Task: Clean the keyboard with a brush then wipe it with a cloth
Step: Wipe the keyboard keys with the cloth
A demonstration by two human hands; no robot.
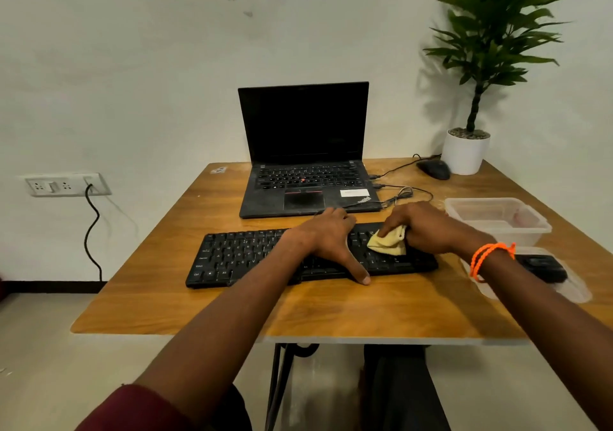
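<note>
Black keyboard (252, 258) is lying on the wooden table (331, 311), just in front of an open laptop (305, 151). Left hand (326, 236) is resting spread across the keyboard's middle, thumb reaching over its near edge. Right hand (428, 228) is gripping a bunched yellow cloth (389, 243) and pressing it onto the keyboard's right-hand keys.

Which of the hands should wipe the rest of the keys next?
Probably the right hand: it already grips the yellow cloth on the right part of the keyboard. The left hand holds nothing; it lies spread over the keyboard's middle, thumb at the front edge, seemingly steadying it.
</note>
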